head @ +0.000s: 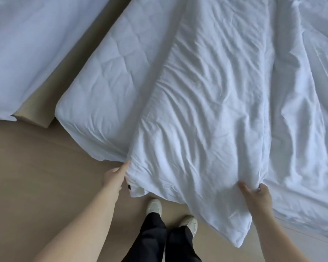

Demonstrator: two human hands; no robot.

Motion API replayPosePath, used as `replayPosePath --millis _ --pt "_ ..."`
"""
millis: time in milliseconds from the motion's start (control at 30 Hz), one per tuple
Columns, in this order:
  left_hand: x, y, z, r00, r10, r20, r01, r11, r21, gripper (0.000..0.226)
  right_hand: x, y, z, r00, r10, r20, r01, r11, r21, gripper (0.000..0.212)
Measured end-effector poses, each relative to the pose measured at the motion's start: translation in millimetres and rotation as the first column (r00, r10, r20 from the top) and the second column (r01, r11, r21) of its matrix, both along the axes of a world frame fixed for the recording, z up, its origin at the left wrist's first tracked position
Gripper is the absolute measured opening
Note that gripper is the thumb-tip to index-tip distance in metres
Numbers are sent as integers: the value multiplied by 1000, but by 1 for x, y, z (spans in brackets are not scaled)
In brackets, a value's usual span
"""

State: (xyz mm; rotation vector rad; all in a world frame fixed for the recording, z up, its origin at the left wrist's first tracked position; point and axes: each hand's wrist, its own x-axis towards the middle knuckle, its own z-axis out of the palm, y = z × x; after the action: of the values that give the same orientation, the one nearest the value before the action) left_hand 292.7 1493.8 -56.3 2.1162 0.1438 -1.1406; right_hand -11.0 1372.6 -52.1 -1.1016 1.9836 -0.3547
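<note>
At the end of the bed (106, 82), your left hand (115, 176) seems to hold a corner of the soft, floppy blanket (206, 110) and your right hand (257, 197) squeezes a bunch of its edge, so hold the corners, not the middle.

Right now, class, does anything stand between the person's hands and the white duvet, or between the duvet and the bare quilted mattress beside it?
Nothing visible does. The left hand and right hand already hold the duvet at its near edge, and nothing lies on the bare stretch of quilted mattress to its left.
</note>
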Motion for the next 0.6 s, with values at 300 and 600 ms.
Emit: replayPosePath --millis 300,600 --pt "27 2 -11 994 -40 100 39 999 13 23 8 1 17 999 -8 -32 4 993 -121 11" --pt "10 61 25 985 137 -103 -169 874 -455 22 5 6 32 998 10 56 6 964 -265 29"
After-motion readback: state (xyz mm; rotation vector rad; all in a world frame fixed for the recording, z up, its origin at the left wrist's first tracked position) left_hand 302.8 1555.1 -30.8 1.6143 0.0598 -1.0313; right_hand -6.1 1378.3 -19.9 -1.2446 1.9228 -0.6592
